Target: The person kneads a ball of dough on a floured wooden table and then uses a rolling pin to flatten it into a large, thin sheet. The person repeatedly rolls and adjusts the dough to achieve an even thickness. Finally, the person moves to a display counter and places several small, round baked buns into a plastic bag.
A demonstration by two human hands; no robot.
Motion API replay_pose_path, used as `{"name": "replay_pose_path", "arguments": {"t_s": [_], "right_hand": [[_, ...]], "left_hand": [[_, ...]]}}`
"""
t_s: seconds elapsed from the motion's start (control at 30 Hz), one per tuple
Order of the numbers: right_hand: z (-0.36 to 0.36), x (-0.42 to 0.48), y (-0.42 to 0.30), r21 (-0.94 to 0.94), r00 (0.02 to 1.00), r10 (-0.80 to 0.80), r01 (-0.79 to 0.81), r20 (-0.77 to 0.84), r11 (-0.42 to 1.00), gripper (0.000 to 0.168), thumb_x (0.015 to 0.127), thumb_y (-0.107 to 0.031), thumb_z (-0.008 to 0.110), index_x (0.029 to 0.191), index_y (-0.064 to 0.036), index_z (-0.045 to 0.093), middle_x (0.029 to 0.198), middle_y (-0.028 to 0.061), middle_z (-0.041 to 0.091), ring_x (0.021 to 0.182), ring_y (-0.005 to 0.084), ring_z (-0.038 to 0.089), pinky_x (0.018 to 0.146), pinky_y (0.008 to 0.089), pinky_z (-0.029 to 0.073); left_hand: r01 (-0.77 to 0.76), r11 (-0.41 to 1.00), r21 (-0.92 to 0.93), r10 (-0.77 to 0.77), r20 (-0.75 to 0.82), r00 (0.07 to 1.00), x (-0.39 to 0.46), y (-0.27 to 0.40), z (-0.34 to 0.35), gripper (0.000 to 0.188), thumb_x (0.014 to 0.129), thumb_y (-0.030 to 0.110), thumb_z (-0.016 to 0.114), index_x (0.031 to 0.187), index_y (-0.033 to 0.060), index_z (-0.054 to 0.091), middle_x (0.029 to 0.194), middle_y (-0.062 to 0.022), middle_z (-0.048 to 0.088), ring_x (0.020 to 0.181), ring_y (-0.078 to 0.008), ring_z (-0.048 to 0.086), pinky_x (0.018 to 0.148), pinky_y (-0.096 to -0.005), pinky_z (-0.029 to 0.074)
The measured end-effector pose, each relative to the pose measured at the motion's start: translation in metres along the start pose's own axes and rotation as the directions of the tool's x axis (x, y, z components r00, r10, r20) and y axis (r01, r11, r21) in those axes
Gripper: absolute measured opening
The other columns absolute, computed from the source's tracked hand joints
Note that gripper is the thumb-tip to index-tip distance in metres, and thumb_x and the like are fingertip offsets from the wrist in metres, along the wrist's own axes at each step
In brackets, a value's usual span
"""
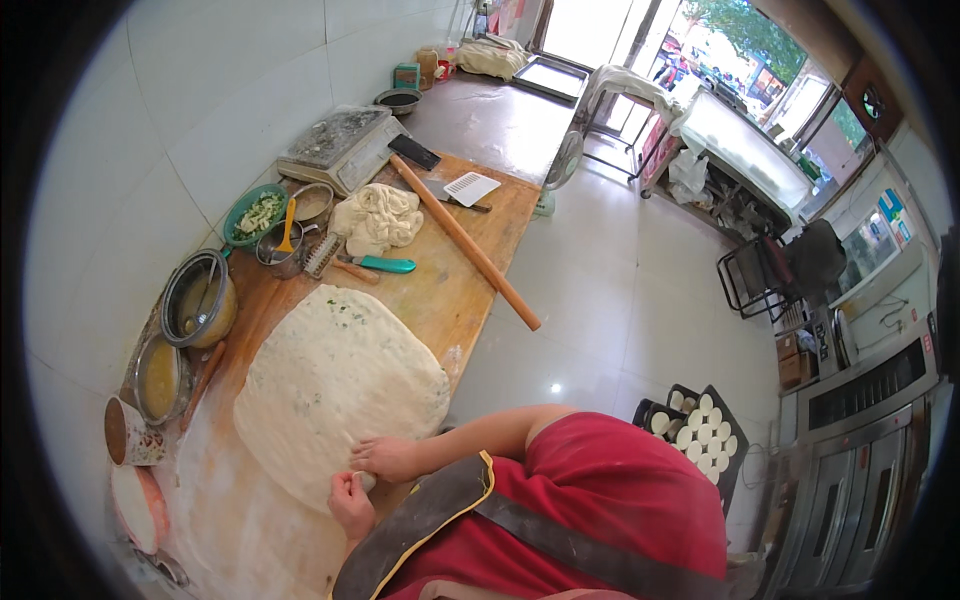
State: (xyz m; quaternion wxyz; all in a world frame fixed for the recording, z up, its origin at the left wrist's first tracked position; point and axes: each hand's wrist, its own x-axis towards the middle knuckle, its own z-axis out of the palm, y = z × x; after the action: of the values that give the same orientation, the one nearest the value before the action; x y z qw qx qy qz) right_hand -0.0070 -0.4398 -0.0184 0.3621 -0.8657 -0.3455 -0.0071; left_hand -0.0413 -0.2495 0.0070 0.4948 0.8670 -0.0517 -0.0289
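Note:
A large, flat sheet of dough (341, 375) flecked with green herbs lies across the wooden worktop (442, 315). At its near edge, my left hand (351, 504) has its fingers closed on a small fold of the dough. Right beside it, my right hand (390, 458) holds the same edge, fingers bent over the top; its thumb is hard to make out. Beyond the sheet are a bench knife with a teal handle (386, 264) and a heap of soft dough (379, 219). A long wooden rolling pin (469, 247) slants across the board, one end overhanging the edge.
Along the wall stand a scale (341, 146), a green bowl of chopped filling (256, 214), a metal cup with a yellow-handled brush (287, 232), and bowls of yellow liquid (196, 300) (160, 379). A white scraper (471, 188) lies near the pin. Trays of pale rounds (705, 435) sit behind me, near an oven (855, 480).

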Motion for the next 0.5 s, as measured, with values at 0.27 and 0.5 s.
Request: {"name": "replay_pose_path", "arguments": {"t_s": [0.27,0.5], "right_hand": [[0.021,-0.015,0.007,-0.013,0.945,-0.244,0.252,0.218,0.968,0.039,0.083,-0.021,0.066,0.115,0.000,0.063,0.128,0.0175,0.060,0.126,0.0353,0.051,0.112,0.0496,0.036],[-0.001,-0.012,0.012,-0.310,0.971,0.191,-0.139,0.141,0.941,0.076,0.088,-0.044,0.060,0.146,0.000,0.039,0.160,0.0170,0.026,0.152,0.0299,0.015,0.122,0.0519,0.010]], "left_hand": [[-0.344,0.858,0.380,0.328,0.109,0.938,0.003,-0.025,-0.010,0.043,0.093,0.028,0.062,0.125,-0.0013,0.057,0.124,-0.0212,0.061,0.115,-0.0357,0.058,0.096,-0.0509,0.042],[-0.376,0.700,0.606,0.209,0.330,0.921,0.011,-0.068,0.018,0.078,0.094,0.051,0.050,0.148,-0.0032,0.035,0.159,-0.0211,0.028,0.150,-0.0377,0.020,0.117,-0.0643,0.007]]}}
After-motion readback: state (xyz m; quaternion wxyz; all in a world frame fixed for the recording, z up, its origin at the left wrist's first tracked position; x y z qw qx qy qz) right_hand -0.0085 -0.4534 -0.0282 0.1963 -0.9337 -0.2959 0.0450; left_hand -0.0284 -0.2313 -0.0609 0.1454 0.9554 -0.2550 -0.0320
